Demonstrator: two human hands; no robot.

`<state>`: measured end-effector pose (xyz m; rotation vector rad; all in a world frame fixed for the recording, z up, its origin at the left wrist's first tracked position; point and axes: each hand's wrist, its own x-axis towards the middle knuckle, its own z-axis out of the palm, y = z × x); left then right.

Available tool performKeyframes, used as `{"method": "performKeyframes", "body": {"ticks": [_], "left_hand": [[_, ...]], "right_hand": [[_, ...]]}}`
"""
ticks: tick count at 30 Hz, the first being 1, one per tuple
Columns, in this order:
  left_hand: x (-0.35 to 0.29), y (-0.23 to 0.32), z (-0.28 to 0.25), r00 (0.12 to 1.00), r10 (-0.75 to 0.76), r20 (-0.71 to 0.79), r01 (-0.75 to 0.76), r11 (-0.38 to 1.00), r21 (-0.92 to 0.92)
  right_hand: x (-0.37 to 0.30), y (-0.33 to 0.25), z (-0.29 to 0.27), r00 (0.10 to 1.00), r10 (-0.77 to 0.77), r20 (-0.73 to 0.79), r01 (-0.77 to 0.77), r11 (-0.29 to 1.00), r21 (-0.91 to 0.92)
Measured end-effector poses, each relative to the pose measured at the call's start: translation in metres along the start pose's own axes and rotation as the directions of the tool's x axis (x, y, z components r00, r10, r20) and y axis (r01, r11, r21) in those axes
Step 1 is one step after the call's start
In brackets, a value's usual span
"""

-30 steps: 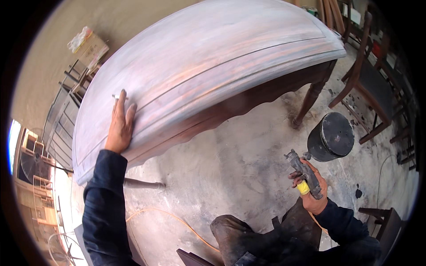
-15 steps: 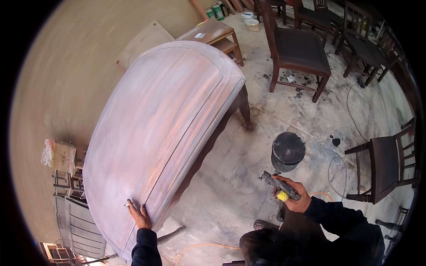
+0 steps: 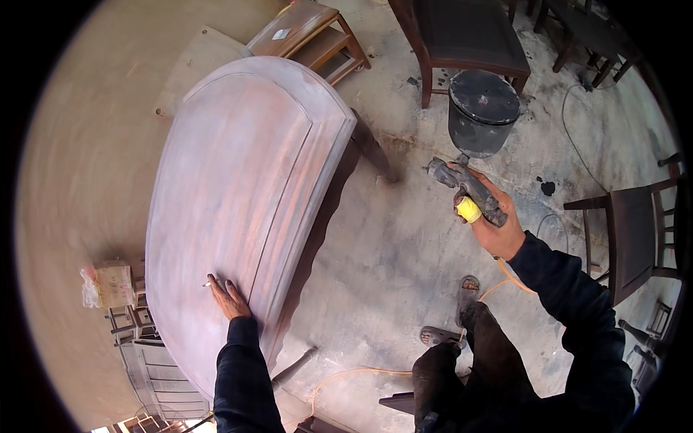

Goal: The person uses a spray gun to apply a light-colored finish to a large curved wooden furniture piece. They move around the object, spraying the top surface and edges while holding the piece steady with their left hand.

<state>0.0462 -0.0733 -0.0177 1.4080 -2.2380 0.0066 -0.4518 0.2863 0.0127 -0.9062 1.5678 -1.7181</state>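
Observation:
My right hand (image 3: 503, 222) is wrapped round a grimy dark grey spray gun (image 3: 462, 189), held above the floor right of the table. A black lidded cup (image 3: 482, 123) sits at the gun's far end. A yellow wrap (image 3: 468, 210) shows by the fingers. On the near part of a large round-ended wooden tabletop (image 3: 231, 166), my left hand (image 3: 231, 299) rests with its fingers spread. Between its fingertips sticks out a small white cigarette (image 3: 207, 283). The tabletop has a patchy whitish-pink surface and a dark line along its right edge.
An orange hose (image 3: 514, 276) hangs below my right wrist and runs across the floor. Dark chairs (image 3: 473, 32) stand at the far right, another chair (image 3: 629, 242) nearer. A small wooden side table (image 3: 310, 32) stands beyond the tabletop. A cardboard box (image 3: 114, 285) is by the left wall.
My right hand has lifted the spray gun and its cup up and farther away from me. The left hand stays on the tabletop, slightly shifted. The view has tilted.

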Motion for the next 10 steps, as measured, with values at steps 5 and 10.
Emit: {"method": "performKeyframes", "body": {"ticks": [5, 10], "left_hand": [[-0.004, -0.007, -0.004, 1.000, -0.015, -0.002, 0.015, 1.000, -0.007], [-0.003, -0.007, -0.004, 1.000, -0.026, 0.003, 0.026, 1.000, -0.007]], "right_hand": [[-0.012, -0.013, -0.003, 0.991, -0.021, 0.135, 0.033, 0.995, -0.092], [-0.017, -0.014, 0.000, 0.963, 0.002, 0.269, 0.003, 1.000, -0.018]]}}
